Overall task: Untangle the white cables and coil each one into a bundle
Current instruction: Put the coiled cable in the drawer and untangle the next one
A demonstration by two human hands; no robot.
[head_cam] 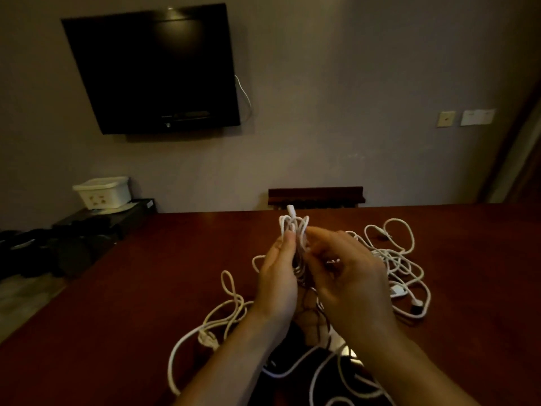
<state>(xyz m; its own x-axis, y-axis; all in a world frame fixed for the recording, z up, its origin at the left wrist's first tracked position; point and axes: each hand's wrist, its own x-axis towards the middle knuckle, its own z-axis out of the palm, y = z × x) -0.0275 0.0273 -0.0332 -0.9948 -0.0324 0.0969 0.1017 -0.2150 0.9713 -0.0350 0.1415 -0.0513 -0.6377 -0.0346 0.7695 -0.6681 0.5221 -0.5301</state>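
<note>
Between both hands, above the dark red table [146, 273], stands a small coiled bundle of white cable [293, 230] with a plug end sticking up at its top. My left hand [276, 276] grips the bundle from the left, thumb on its upper loops. From the right, my right hand [348, 273] pinches the same bundle with its fingertips. A loose tangle of white cable [401, 259] lies on the table to the right. More white cable loops [222, 315] sprawl at the left and under my forearms.
A black wall-mounted screen [155, 71] hangs at the upper left. On a low dark stand at the left sits a white plastic box [102, 191]. Behind the table's far edge is a dark wooden chair back [316, 194]. Wall sockets [446, 119] are at the right.
</note>
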